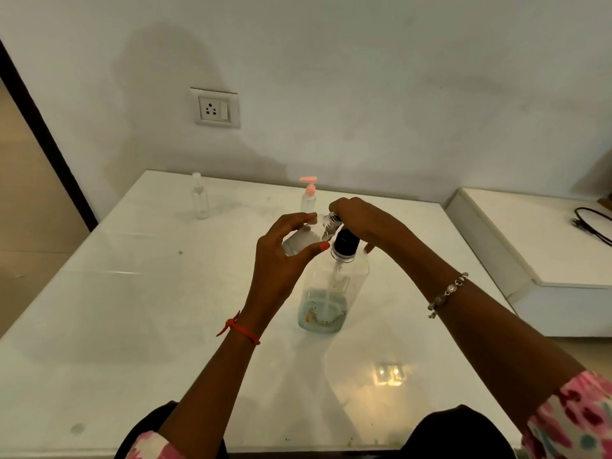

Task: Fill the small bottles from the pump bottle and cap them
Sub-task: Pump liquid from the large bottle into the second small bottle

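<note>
On my head camera the left hand (280,258) grips a small clear bottle (299,241), tilted so its threaded neck meets the top of the pump bottle (334,286). The pump bottle stands upright in the middle of the white table (132,309) with a little bluish liquid at its bottom. The right hand (364,220) is curled down over the pump head above the black collar (346,241), and farther back I see a pink-topped bottle (308,198) just behind the hands and a clear spray bottle (199,198) well to the left, both upright.
</note>
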